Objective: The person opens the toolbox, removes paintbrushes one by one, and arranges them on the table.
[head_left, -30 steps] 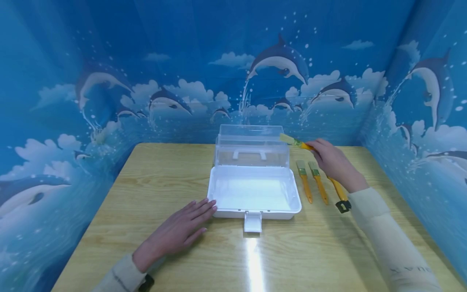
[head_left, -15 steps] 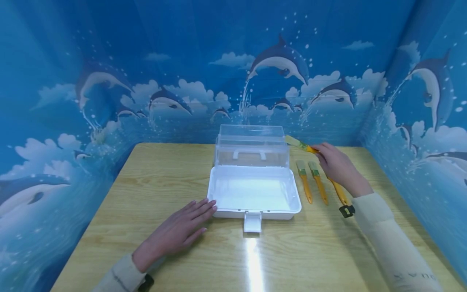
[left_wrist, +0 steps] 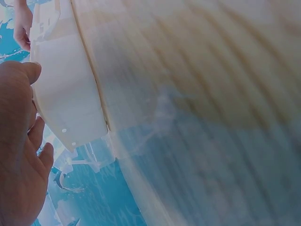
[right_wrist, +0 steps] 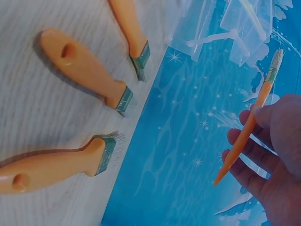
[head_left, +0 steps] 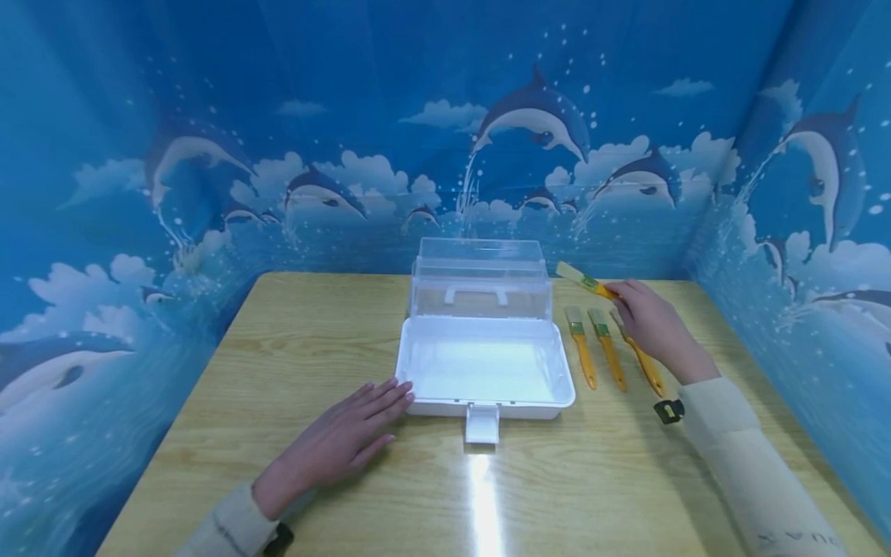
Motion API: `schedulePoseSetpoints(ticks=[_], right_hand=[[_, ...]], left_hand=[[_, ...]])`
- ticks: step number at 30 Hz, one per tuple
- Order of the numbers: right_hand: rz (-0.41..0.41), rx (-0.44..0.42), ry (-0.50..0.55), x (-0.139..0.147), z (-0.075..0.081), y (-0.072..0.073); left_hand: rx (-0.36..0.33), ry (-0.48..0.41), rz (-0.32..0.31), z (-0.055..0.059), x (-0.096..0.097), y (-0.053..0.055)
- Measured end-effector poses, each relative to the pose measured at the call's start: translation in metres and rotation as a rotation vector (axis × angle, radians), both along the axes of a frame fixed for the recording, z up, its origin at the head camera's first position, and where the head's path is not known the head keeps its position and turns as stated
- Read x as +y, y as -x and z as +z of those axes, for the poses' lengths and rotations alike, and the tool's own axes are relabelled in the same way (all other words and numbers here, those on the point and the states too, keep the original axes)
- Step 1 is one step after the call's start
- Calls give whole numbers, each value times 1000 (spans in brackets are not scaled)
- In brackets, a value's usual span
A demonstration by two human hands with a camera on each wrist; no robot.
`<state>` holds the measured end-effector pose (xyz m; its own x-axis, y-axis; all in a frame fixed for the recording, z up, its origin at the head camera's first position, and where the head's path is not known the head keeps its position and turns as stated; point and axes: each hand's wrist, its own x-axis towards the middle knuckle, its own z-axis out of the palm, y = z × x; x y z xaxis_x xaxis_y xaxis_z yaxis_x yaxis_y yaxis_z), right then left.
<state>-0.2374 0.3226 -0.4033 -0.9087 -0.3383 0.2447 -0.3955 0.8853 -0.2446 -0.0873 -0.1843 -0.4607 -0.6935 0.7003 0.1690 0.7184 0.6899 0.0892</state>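
Between thumb and fingers, my right hand (head_left: 653, 321) pinches a paintbrush (right_wrist: 248, 127) by its orange handle, above the table, with pale bristles pointing up and left in the head view. Below it, three more paintbrushes lie side by side on the table: the left one (head_left: 583, 348), the middle one (head_left: 609, 352) and the right one (head_left: 643, 360), partly covered by the hand. My left hand (head_left: 341, 433) has its fingers extended, the tips touching the front left corner of a white plastic box (head_left: 445, 408). The box's clear lid (head_left: 480, 271) stands raised behind it.
A white latch (head_left: 483, 424) hangs from the box's front. All of this is on a wooden table (head_left: 299, 340), walled behind and at the sides by a blue dolphin-print curtain (head_left: 348, 93). Light glares off the table before the latch.
My right hand has drawn the paintbrush right and slightly toward me, away from the lid. More of the rightmost brush on the table now shows. My left hand has stayed put.
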Motion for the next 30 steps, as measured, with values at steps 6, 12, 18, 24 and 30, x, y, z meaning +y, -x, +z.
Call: schedulePoseSetpoints(ticks=[6,12,18,24,30], right_hand=[[-17,-9,13,4,-2,-3],[-31,-11,34,8,-4,-6],[-45,-13,36,16,-10,-7],[-40,9,40,23,-15,-8],[-79,5,40,29,-18,-11]], left_hand=[[-37,21,10,2,0,0],[-47,19,9,3,0,-1],[-36,22,6,3,-1,-1],[-38,22,7,2,-1,0],[-44,21,6,3,-1,0]])
